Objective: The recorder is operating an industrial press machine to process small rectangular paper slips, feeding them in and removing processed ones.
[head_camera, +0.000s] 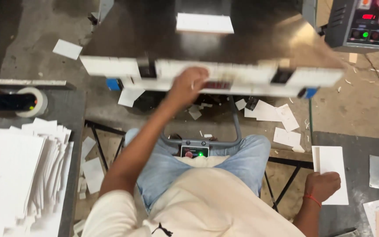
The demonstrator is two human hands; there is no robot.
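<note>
Head view: long white strip [224,77] lies with its long axis 9-to-3 o'clock, right end tilted slightly down, across the dark machine bed's [259,39] near edge. Left hand [188,85] reaches to 12 o'clock, fingers curled on the strip's middle. Right hand [322,186], at 4 o'clock, rests closed in a fist on a white card [332,164]. Strip appears motion-blurred, with dark clips and blue ends.

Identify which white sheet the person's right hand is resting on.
The right hand rests on the white sheet lying on the grey surface at right, apart from the big white stack at left.
</note>
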